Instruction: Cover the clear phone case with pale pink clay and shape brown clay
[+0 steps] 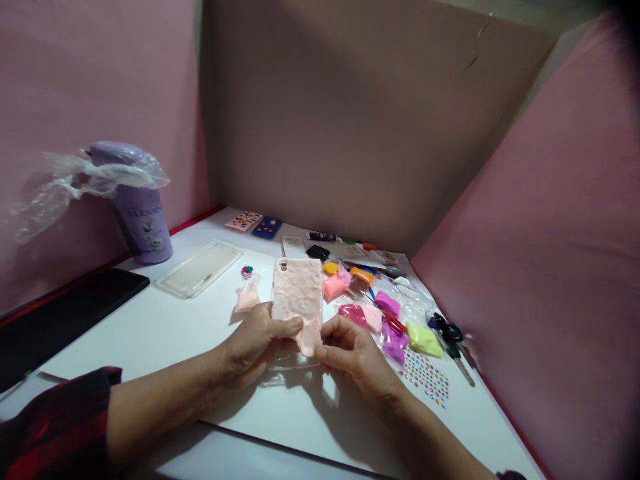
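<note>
A clear phone case (294, 364) is held up over the white board, its back mostly covered with pale pink clay (299, 287). The camera cutout at its upper left stays uncovered, and the lower end is bare and see-through. My left hand (253, 343) grips the case along its left side, thumb lying across the clay. At the lower right edge, my right hand (357, 357) is closed, thumb and index finger pinching the border of the clay and case. Its other fingers are curled. Whatever lies behind the case is hidden by it.
Left of the hands lie a small bag of pink clay (247, 299) and a clear plastic case (200, 269). A purple tumbler (145, 227) stands near the left wall. To the right are several clay packets (387, 303), a rhinestone sheet (427, 379) and black scissors (453, 337).
</note>
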Tool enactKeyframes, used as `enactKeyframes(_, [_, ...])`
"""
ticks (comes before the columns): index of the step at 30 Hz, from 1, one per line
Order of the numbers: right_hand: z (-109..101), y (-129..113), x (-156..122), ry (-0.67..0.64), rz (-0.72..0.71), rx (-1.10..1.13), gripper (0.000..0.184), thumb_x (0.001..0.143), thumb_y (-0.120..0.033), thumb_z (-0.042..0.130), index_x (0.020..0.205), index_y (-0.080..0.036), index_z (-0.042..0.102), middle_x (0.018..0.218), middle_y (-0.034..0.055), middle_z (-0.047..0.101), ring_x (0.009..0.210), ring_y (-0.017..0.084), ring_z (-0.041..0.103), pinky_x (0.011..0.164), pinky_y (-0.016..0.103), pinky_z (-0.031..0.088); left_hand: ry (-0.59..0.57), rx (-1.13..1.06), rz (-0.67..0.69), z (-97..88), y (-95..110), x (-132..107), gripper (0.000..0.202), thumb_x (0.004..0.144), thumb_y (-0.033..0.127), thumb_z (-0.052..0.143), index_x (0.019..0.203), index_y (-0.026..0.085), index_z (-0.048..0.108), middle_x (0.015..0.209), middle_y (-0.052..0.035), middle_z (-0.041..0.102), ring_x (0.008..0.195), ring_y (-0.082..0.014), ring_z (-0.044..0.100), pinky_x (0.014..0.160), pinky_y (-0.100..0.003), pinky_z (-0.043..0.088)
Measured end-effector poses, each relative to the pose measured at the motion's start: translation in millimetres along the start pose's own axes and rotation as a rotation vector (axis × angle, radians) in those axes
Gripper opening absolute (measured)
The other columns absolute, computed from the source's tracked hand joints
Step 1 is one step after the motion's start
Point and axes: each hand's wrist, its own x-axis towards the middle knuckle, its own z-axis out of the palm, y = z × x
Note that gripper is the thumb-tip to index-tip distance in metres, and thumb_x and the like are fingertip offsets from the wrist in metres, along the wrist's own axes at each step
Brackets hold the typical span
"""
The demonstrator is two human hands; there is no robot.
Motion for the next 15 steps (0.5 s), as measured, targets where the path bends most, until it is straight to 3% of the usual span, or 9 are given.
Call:
enactKeyframes(10, [-4.9,-0.1,1.8,-0.067,-0.016,-0.004,0.034,0.065,-0.029,0.077,0.091,-0.015,0.06,0.078,0.0018,0.06,0.063,0.012,0.053,0.055,0.024,0.04,0.037,-0.03,0.065,-2.6,2.7,4.5,0.041,0.072,0.013,0.068,0.112,0.008,0.06,0.097,-0.0164,0.07,0.083,-0.0263,0.066,0.074,-0.037,0.052])
enactKeyframes(12, [-3.4,-3.8,-1.1,0.054,-0.122,-0.129,0.024,0.071,-0.03,0.072,0.087,-0.017,0.059,0.075,0.0004,0.057,0.062,0.012,0.051,0.054,0.024,0.04,0.063,-0.044,0.088,-2.1,4.8,5.3,0.044,0.072,0.011,0.068,0.115,0.009,0.059,0.098,-0.0156,0.07,0.083,-0.0261,0.066,0.077,-0.039,0.052])
enactKeyframes(15, [0.0,-12.7,-16.4,0.308,-0.444,-0.407,0.015,0.086,-0.028,0.058,0.073,-0.019,0.056,0.065,-0.0016,0.05,0.061,0.012,0.047,0.054,0.026,0.039,0.054,-0.064,0.097,-2.1,6.0,5.8,0.046,0.073,0.011,0.067,0.118,0.01,0.057,0.099,-0.015,0.07,0.084,-0.0259,0.066,0.08,-0.04,0.052])
